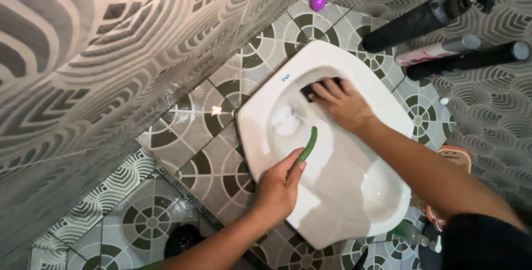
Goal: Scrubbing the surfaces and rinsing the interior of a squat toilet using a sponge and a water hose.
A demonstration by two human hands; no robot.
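Step in hand: scrubbing the white ceramic squat toilet (354,192) set into the patterned tiled floor (221,103), judging by both tools inside it.
Left hand: the left hand (277,189) grips the green plastic handle of a toilet brush (306,147), its white bristles down in the bowl.
Right hand: the right hand (343,103) presses a dark sponge (317,88) against the far inner rim.
Nearby: black spray bottle (426,18) lying beside the wall.
Next move calls for: firm strokes round the rim, keeping both grips tight on wet ceramic.

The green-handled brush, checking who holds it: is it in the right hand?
No, the left hand holds the green-handled brush; the right hand presses a dark sponge.
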